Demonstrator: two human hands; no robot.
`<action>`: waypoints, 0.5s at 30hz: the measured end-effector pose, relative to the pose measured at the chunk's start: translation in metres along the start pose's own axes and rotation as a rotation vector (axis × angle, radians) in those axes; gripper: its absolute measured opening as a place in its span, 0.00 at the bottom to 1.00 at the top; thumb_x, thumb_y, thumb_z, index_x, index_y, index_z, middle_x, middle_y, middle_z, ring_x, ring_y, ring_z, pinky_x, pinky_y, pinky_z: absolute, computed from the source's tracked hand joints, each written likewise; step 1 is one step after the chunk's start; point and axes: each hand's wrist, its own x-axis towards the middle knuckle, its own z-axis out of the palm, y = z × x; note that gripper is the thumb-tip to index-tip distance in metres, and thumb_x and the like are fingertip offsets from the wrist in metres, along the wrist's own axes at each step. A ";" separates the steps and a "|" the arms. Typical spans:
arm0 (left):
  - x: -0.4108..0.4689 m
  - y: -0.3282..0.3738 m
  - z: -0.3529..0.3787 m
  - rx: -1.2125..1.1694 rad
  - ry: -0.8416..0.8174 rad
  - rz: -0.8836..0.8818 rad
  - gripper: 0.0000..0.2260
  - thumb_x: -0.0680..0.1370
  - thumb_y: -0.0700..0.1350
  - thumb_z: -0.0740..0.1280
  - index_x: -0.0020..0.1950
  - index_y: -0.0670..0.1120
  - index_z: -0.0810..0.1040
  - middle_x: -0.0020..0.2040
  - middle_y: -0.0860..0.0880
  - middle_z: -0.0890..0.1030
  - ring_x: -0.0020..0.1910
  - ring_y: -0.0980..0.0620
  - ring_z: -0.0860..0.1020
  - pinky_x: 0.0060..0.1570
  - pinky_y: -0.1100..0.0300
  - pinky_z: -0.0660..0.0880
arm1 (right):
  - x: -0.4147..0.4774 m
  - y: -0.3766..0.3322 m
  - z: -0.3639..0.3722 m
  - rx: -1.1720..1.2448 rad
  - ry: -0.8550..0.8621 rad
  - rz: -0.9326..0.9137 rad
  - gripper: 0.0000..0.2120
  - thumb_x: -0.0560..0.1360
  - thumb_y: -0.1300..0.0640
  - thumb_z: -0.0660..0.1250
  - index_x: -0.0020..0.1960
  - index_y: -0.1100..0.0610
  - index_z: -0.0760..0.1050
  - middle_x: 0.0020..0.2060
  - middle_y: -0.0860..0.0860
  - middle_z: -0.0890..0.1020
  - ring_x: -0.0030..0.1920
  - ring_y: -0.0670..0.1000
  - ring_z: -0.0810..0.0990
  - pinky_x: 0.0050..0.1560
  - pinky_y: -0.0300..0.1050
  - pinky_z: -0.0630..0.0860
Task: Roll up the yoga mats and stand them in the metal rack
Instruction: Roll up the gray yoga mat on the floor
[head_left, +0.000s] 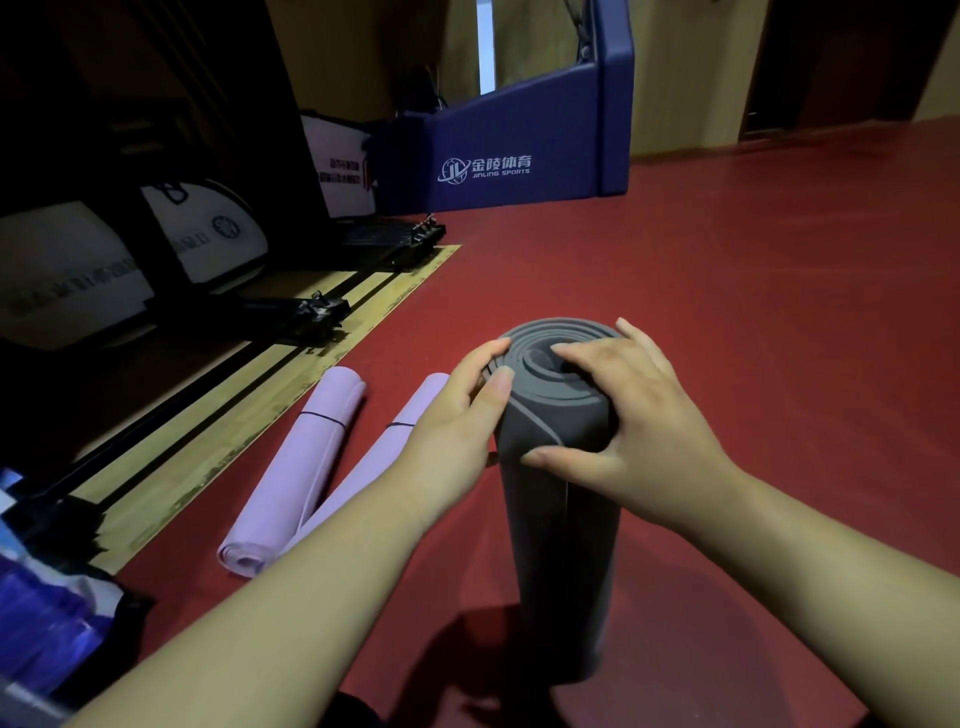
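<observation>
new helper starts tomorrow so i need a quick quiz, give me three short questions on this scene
1. True or false: the grey mat lies flat.
2. How many purple mats lie rolled on the floor? A one, B two, C four.
3. Which hands grip the grey mat's top?
Key: 1 false, it stands upright; 2 B; 3 both, left hand and right hand.

The place is a sports hall or gym. A red sports floor covers the room, edged by a strip of wooden boards. A blue padded stand printed "JINLING SPORTS" sits at the back, and rolled purple mats lie on the floor.
</observation>
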 end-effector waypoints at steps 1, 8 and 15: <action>0.000 0.000 0.000 0.000 0.005 0.001 0.14 0.86 0.51 0.59 0.72 0.62 0.72 0.65 0.57 0.80 0.52 0.64 0.82 0.42 0.63 0.80 | 0.001 0.001 0.001 -0.013 0.009 0.000 0.41 0.66 0.34 0.76 0.70 0.56 0.75 0.61 0.46 0.80 0.66 0.46 0.76 0.79 0.60 0.57; -0.003 0.002 -0.005 -0.052 0.007 -0.023 0.14 0.86 0.51 0.60 0.71 0.63 0.72 0.67 0.57 0.80 0.60 0.58 0.82 0.42 0.64 0.79 | 0.008 0.000 0.006 0.029 -0.013 -0.005 0.32 0.69 0.39 0.76 0.69 0.51 0.78 0.56 0.45 0.81 0.60 0.43 0.78 0.78 0.63 0.56; -0.014 0.008 -0.018 -0.146 0.034 -0.011 0.13 0.86 0.53 0.60 0.70 0.64 0.73 0.66 0.54 0.80 0.62 0.48 0.82 0.57 0.43 0.81 | 0.038 -0.014 -0.012 0.072 -0.083 -0.105 0.22 0.71 0.38 0.73 0.61 0.46 0.83 0.48 0.41 0.79 0.55 0.40 0.78 0.78 0.60 0.57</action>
